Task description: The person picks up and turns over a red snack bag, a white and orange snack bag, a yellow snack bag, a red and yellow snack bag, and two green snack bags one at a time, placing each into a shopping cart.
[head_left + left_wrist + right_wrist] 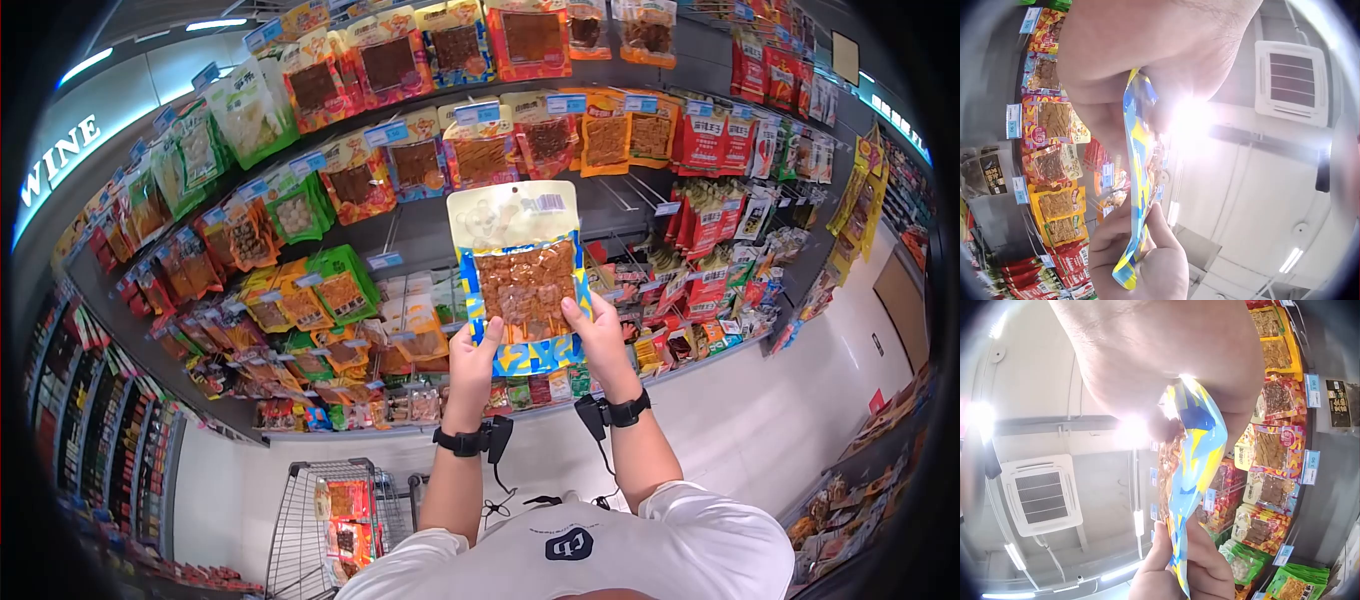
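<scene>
Both hands hold up one snack bag (520, 270) in front of the shelves. It has a pale yellow top, a clear window showing brown pieces, and a blue and yellow bottom. My left hand (478, 345) pinches its lower left corner, thumb on the front. My right hand (588, 322) pinches the lower right corner the same way. In the left wrist view the bag (1138, 181) is edge-on between my left hand (1147, 81) and my right hand (1141, 262). In the right wrist view the bag (1188, 462) is also edge-on under my right hand (1172, 387).
A curved wall of shelves (620, 200) with hanging snack packets (390, 65) and blue price tags fills the background. A wire shopping cart (330, 520) with a few packets inside stands at the lower left. More racks (860, 500) line the right side of the aisle.
</scene>
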